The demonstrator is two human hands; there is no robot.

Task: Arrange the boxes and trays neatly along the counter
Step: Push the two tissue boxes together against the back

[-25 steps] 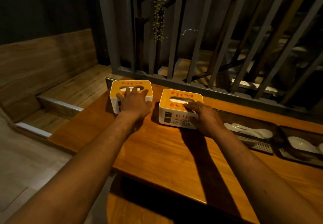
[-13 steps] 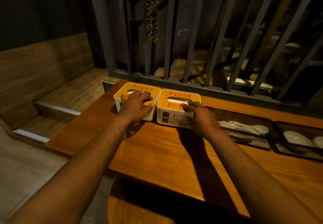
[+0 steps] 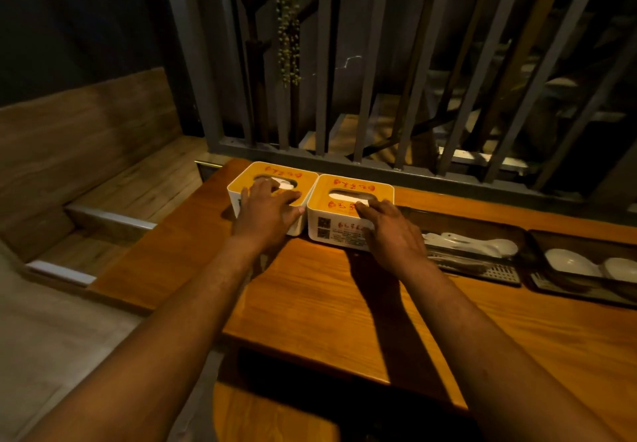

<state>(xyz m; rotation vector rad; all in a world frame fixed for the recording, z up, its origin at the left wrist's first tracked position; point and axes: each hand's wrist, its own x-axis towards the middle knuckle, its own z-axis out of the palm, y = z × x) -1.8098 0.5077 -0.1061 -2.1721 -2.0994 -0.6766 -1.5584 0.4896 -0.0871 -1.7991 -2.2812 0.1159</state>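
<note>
My left hand (image 3: 267, 212) lies spread flat on the left box (image 3: 272, 195); my right hand (image 3: 389, 231) rests spread against the right box (image 3: 350, 212), the two touching at the tabletop's (image 3: 310, 290) back-left. Both look light, stiff, slippery plastic; I would grip the sides. Count: two boxes, two trays (image 3: 482, 252) beside them.

A wooden counter (image 3: 344, 303) carries two tissue boxes (image 3: 350, 212) side by side at its far edge; right of them lie two dark trays (image 3: 482, 231) of white spoons.
</note>
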